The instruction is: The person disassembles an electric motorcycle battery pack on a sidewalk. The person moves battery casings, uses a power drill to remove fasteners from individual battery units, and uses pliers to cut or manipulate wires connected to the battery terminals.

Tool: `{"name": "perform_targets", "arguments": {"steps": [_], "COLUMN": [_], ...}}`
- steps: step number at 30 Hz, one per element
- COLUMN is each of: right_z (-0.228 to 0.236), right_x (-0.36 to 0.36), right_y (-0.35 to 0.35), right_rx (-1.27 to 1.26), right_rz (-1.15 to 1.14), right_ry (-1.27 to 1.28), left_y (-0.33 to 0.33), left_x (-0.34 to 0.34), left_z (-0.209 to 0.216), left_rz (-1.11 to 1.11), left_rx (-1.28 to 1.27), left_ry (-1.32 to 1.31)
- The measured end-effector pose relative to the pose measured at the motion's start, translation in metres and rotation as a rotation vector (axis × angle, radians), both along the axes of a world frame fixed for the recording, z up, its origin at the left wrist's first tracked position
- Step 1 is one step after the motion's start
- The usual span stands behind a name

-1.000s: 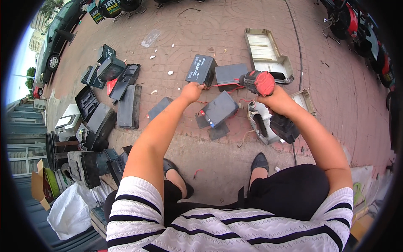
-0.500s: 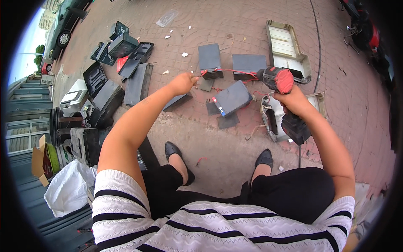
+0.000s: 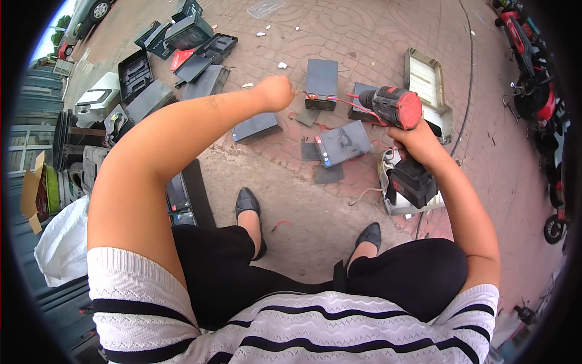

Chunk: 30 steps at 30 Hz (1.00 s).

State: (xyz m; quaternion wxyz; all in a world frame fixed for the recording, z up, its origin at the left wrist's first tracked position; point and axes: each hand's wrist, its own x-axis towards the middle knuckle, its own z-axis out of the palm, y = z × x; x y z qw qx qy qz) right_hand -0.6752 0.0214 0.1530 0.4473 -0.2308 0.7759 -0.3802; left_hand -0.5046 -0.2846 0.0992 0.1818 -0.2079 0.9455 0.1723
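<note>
In my right hand [image 3: 418, 144] is a black and red cordless drill [image 3: 397, 106], its chuck pointing left. My left hand [image 3: 277, 94] is closed, fingertips pinched at the end of a thin red wire [image 3: 348, 101]. That wire runs across the front of an upright dark grey battery [image 3: 322, 77] towards the drill's chuck. Another grey battery [image 3: 364, 92] is partly hidden behind the drill. Nearer me, a tilted battery [image 3: 344, 144] with red and blue terminals rests by flat dark pads [image 3: 328, 174]. A further battery [image 3: 257, 127] lies below my left forearm.
An opened pale casing [image 3: 428, 79] lies at far right, with a white casing [image 3: 403, 200] beneath the drill. Batteries and black cases [image 3: 188, 31] are piled at far left. A black cable [image 3: 468, 115] crosses the paving, and motorbikes [image 3: 539, 103] stand along the right.
My left hand has moved slightly right and up with the elbow swung outward. The drill has shifted a little left and down. The view has also shifted.
</note>
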Motion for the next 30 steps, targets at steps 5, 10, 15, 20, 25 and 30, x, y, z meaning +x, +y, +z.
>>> {"name": "perform_targets", "arguments": {"steps": [5, 10, 15, 20, 25, 30], "right_z": [0.026, 0.045, 0.05, 0.046, 0.021, 0.004], "right_x": [0.016, 0.042, 0.067, 0.094, 0.102, 0.091], "right_y": [-0.023, -0.045, -0.078, -0.11, -0.116, -0.125], "right_rx": [0.102, 0.219, 0.161, 0.171, 0.176, 0.206], "right_rz": [0.092, 0.125, 0.018, -0.172, -0.336, -0.316], "right_ry": [0.097, 0.106, -0.04, -0.185, -0.304, -0.309], "left_y": [-0.027, -0.03, -0.061, -0.084, -0.098, -0.094], "left_x": [-0.031, -0.059, -0.069, -0.044, -0.032, -0.023], "left_z": [-0.007, -0.023, -0.028, -0.05, -0.074, -0.085], "left_rz": [0.395, 0.996, 1.035, 0.967, 0.909, 0.731], "left_rx": [0.527, 1.021, 1.413, 1.673, 1.694, 1.682], "left_ry": [0.172, 0.419, 0.291, 0.207, 0.21, 0.229]}}
